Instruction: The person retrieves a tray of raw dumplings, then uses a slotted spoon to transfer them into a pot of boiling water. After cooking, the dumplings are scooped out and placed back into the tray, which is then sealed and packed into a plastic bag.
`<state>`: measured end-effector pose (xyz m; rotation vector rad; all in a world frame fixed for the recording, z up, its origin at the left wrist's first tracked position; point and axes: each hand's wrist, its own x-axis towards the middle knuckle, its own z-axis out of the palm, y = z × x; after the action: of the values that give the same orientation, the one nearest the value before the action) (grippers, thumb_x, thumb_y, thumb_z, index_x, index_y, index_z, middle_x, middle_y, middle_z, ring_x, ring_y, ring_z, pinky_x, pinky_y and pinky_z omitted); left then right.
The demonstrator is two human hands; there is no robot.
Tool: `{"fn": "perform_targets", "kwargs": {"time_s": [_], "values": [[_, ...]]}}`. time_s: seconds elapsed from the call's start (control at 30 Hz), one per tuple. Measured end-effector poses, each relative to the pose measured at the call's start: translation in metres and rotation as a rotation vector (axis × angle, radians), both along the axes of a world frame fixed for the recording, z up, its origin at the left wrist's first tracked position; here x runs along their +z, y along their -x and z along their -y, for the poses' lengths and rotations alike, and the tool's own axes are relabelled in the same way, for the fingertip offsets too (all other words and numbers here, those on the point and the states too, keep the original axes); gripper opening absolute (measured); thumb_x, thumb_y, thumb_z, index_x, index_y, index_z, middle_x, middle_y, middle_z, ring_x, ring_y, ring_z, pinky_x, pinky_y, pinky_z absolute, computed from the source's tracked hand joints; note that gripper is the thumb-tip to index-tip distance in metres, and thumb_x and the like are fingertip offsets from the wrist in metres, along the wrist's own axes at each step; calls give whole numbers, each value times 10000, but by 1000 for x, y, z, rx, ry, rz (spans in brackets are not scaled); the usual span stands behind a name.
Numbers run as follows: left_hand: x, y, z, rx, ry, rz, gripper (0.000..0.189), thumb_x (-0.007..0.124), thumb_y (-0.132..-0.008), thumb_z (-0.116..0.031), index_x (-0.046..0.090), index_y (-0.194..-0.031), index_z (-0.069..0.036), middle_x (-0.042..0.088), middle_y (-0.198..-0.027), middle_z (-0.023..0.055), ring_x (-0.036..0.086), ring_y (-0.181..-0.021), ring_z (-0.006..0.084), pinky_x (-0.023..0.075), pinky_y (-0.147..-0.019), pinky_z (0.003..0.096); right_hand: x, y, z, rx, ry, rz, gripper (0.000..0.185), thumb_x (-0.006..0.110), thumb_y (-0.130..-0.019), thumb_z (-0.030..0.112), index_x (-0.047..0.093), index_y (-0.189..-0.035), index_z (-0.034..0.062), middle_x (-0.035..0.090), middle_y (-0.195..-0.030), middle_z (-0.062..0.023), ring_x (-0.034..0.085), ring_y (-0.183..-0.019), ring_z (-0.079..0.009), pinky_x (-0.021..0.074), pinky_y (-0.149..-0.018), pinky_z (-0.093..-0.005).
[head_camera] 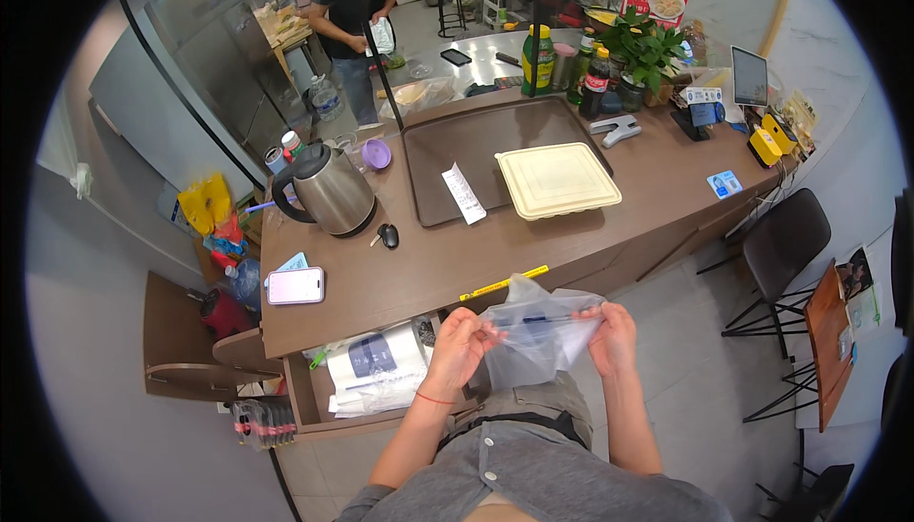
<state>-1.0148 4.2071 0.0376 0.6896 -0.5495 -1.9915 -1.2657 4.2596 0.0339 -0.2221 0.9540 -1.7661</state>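
Note:
Between my hands, in front of the counter's edge, a translucent plastic bag (532, 350) is stretched by its upper rim. My left hand (460, 343) pinches one side of it, and my right hand (613, 336) grips the other side. Beyond them a lidded cream takeaway container (560, 179) rests partly on a dark brown tray (457, 129). A printed paper receipt (464, 195) lies across the tray's front edge, left of the container. Below the countertop, left of my left hand, an open drawer (314, 408) holds white printed bags (378, 365).
A steel electric kettle (332, 193), a key fob (388, 235) and a smartphone (295, 286) occupy the counter's left part. Bottles (595, 82), a potted plant (639, 50) and a stapler (615, 127) stand or lie farther right. A person (350, 22) works behind the counter. Chairs (785, 236) are at the right.

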Motion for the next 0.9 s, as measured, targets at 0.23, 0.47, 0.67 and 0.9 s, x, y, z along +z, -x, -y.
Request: {"fn": "perform_targets", "kwargs": {"time_s": [0.23,0.47,0.67,0.9], "values": [[-24,-34,11,77,22,-49,177,492,-956,-28,469,-805,-118,372,-688,-30,339,-618,84,298,-525,249,2,47,14,-338,68,-81,122,550,-1032,132,507,-938,67,524,-775,-12,450,-630,-90,374,-542,-246],[20,-61,26,204,399,824,395,696,-916,-263,528,-1195,-40,570,-1095,113,583,-999,226,515,-804,361,84,59,9,-175,235,-412,91,540,-1035,111,499,-954,105,539,-777,20,433,-606,-27,339,-513,-193],[72,43,-1,111,1259,1269,540,702,-886,-180,471,-1322,38,576,-1291,236,582,-1190,315,472,-975,453,142,1,8,403,331,-759,71,588,-1007,90,525,-995,60,605,-827,-8,565,-714,-70,460,-639,-227],[31,64,36,-40,599,724,141,457,-947,35,508,-1071,-7,657,-966,114,667,-846,175,552,-795,317,207,47,-8,-322,168,-2187,252,723,-762,-38,621,-979,39,622,-872,-82,614,-843,-274,487,-754,-343]]}}
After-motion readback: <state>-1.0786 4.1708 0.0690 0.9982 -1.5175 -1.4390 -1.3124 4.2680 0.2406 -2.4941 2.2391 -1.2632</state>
